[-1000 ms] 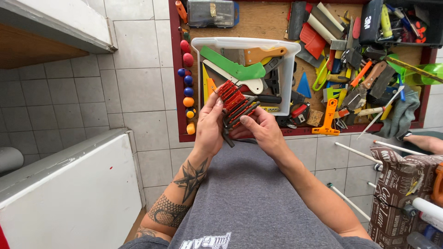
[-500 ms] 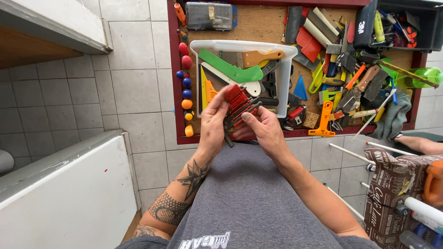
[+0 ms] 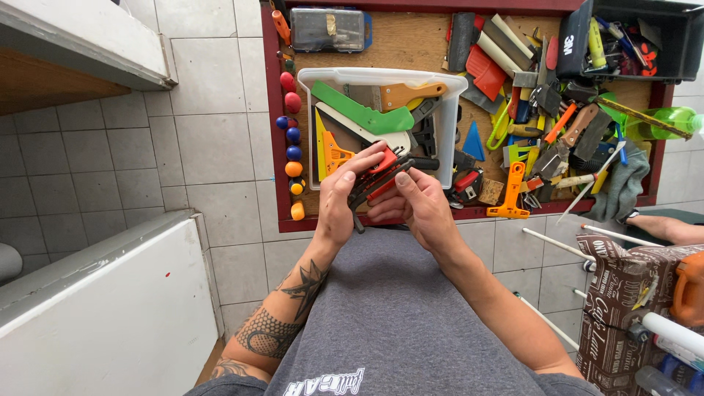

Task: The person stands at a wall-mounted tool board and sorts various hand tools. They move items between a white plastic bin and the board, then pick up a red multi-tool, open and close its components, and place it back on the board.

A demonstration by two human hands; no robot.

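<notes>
Both of my hands hold one red and black hex key set (image 3: 378, 176) in front of my chest. My left hand (image 3: 345, 194) grips it from the left, thumb near the red holder. My right hand (image 3: 414, 205) cups it from the right and below, fingers on the dark keys. Just beyond the hands stands a clear plastic bin (image 3: 312, 81) holding a green scraper (image 3: 363, 114), a wooden-handled scraper (image 3: 407, 94) and an orange tool (image 3: 334, 152).
A red-framed wooden tray (image 3: 270, 110) on the tiled floor holds many loose tools, an orange clamp (image 3: 512, 192) and a grey glove (image 3: 623, 187). Coloured balls (image 3: 292, 154) line its left edge. A white cabinet (image 3: 103, 308) stands left, a brown patterned bag (image 3: 623, 293) right.
The hex key set has been turned and closed down between my hands, from a fanned red bundle held higher to a flatter bundle lower, nearer my chest.
</notes>
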